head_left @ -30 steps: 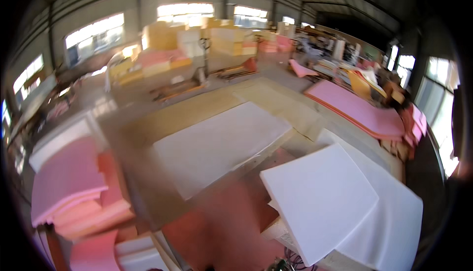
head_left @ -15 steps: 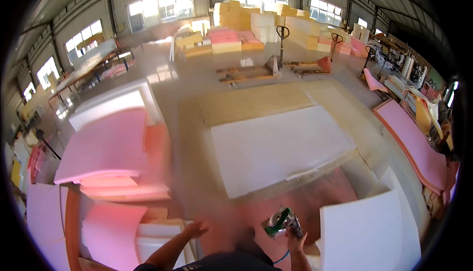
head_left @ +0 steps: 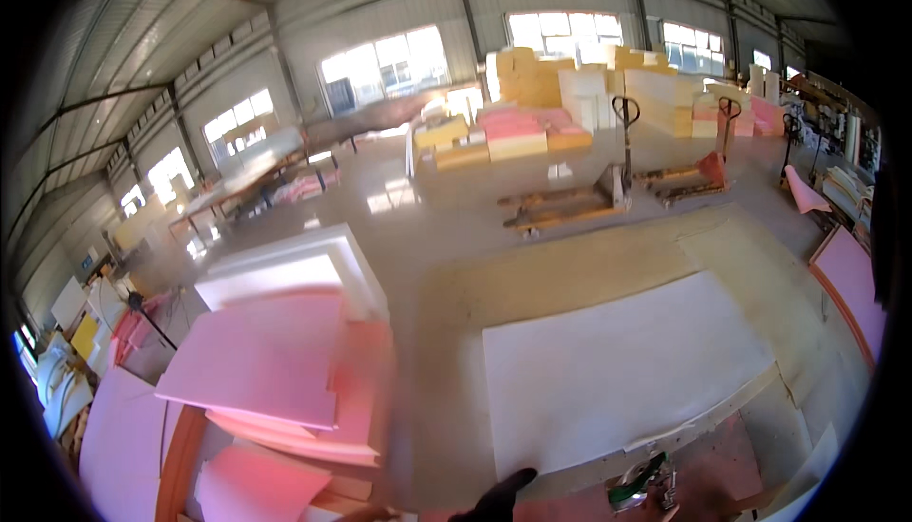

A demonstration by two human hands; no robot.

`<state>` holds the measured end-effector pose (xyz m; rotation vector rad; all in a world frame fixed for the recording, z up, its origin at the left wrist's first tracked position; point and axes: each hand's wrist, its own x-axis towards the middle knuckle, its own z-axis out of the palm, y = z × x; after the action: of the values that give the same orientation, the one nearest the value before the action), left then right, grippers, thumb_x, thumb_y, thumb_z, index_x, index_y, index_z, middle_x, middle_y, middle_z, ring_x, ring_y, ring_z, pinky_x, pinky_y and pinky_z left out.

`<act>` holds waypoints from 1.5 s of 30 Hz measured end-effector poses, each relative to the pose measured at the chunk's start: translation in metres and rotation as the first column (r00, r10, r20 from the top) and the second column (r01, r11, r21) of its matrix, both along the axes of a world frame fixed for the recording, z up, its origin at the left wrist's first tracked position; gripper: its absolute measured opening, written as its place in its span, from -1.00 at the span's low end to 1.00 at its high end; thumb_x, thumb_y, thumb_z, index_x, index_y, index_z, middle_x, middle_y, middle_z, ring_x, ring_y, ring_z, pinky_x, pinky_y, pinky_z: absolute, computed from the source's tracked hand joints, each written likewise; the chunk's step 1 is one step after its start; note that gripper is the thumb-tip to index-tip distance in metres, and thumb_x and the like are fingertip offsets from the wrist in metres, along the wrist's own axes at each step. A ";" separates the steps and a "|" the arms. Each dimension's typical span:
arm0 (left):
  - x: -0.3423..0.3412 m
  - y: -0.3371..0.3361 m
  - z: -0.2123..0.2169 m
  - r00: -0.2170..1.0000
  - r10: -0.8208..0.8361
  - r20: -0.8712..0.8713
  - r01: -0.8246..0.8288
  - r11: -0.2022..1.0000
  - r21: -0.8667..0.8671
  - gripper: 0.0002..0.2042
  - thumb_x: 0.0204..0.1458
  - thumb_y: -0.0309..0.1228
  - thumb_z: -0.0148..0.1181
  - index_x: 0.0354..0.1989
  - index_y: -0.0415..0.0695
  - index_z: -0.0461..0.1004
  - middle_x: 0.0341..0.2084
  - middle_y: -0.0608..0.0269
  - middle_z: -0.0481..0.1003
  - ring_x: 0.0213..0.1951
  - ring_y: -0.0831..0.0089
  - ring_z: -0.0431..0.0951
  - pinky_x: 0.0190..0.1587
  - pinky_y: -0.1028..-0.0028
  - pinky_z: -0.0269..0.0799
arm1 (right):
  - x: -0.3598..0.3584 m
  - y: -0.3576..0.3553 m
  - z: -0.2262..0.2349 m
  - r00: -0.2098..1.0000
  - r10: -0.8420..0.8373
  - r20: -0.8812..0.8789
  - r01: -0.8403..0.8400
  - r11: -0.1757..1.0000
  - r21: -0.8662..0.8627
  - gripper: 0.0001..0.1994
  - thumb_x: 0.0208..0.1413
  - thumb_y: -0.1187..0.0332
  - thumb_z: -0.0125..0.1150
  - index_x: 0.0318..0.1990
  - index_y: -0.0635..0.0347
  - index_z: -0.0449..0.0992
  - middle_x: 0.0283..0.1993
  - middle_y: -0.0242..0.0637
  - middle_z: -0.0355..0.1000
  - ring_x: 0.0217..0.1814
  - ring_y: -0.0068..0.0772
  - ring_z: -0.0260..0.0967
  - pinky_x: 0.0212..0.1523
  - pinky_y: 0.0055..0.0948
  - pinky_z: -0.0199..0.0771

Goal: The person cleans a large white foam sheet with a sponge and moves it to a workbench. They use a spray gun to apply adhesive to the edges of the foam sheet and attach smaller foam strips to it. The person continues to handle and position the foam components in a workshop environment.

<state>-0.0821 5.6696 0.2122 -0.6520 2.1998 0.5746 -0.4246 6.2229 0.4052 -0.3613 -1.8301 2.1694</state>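
By the lower edge, right of the middle, is a spray gun (head_left: 638, 486) with a green part and metal fittings. My right hand is almost wholly cut off below it; the earlier frame shows its fingers wrapped round the tool. Only a blurred sliver of my left hand (head_left: 375, 514) shows at the lower edge, beside the pink foam pile, its fingers hidden. A large white sheet (head_left: 617, 370) lies flat in front of me on tan sheeting (head_left: 570, 270). My dark shoe (head_left: 503, 497) is at the sheet's near edge.
Pink foam sheets (head_left: 256, 360) are piled at the left, with white blocks (head_left: 356, 275) behind. Two pallet jacks (head_left: 570, 201) stand beyond the tan sheeting. Yellow foam blocks (head_left: 527, 80) are stacked by the far wall. A curved pink sheet (head_left: 850, 280) lies at the right.
My view has turned left and tilted up, so the scene sits further right and lower. Both hands have slipped nearly out of the picture; my shoe has come forward to the sheet.
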 end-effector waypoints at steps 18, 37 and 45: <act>-0.761 0.086 0.084 0.663 -0.406 -0.629 0.562 0.825 0.060 -0.57 0.20 -0.03 -0.05 -0.27 -0.18 0.56 -0.27 -0.03 0.57 -0.12 0.00 0.54 -0.05 0.14 0.43 | -0.062 -0.027 0.070 0.736 -0.676 0.039 0.664 0.732 0.155 -0.80 0.12 0.34 0.30 -0.46 0.26 0.54 -0.63 -0.47 0.37 -0.60 -0.65 0.29 -0.54 -0.58 0.29; -0.888 0.611 0.274 -0.305 -0.923 -0.237 0.938 -0.247 -0.243 -0.38 0.19 0.17 -0.17 0.22 -0.04 0.35 0.15 0.04 0.41 0.18 0.02 0.38 0.22 0.15 0.25 | -0.080 0.005 0.074 0.411 -0.903 0.128 0.864 0.430 0.262 -0.69 0.03 0.38 0.36 -0.04 0.23 0.58 -0.40 -0.11 0.54 -0.36 -0.31 0.58 -0.28 -0.44 0.51; -0.760 0.870 0.292 -0.586 -0.628 -0.513 0.722 -0.692 0.022 -0.48 0.10 -0.09 0.20 0.10 -0.25 0.44 -0.03 -0.12 0.51 0.04 -0.01 0.50 0.11 0.21 0.38 | -0.116 0.016 0.116 -0.085 -0.977 0.194 0.950 -0.021 0.311 -0.70 0.03 0.37 0.37 -0.06 0.24 0.58 -0.32 -0.07 0.56 -0.33 -0.22 0.57 -0.28 -0.41 0.52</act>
<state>-0.8420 6.5392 0.5046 2.0456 1.3991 -0.0289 -0.5407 6.2392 0.5215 -1.6032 -0.9405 0.8660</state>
